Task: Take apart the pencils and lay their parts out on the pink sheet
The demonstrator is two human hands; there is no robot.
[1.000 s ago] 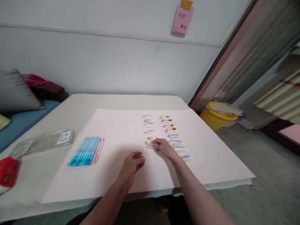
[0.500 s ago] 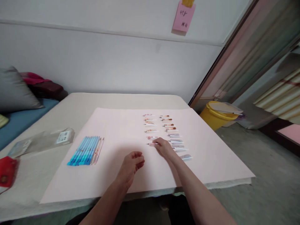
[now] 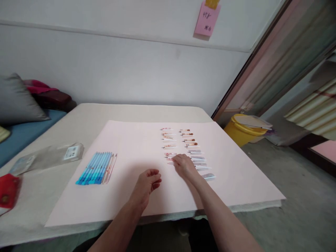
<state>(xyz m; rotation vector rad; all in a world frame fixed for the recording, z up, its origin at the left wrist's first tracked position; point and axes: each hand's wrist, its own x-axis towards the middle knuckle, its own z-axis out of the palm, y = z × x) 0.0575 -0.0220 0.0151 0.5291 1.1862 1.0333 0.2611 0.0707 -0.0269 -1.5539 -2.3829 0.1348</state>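
Note:
My right hand [image 3: 185,166] is over the right part of the pink sheet, fingers closed on a slim pen with a pale pink barrel [image 3: 168,158]. Its thin tip points left, and the fingers hide the rest. Just beyond it lies another pink-patterned pen [image 3: 170,154]. My left hand [image 3: 149,180] hovers above the sheet, loosely curled with the thumb apart, and nothing shows in it. Several pens form two columns: pink-patterned ones [image 3: 168,146] on the left, brown-topped ones [image 3: 190,144] and greyish ones [image 3: 201,163] on the right.
A row of blue pens [image 3: 93,169] lies at the left of the pink sheet [image 3: 126,140], beside a few pale pink ones [image 3: 110,168]. A clear plastic bag [image 3: 52,157] and a red object [image 3: 9,190] are farther left. Right of the table stands a yellow bucket [image 3: 237,131].
My right hand has shifted the pink pen slightly away from me, closer to the pen beyond it. My left hand has hardly moved.

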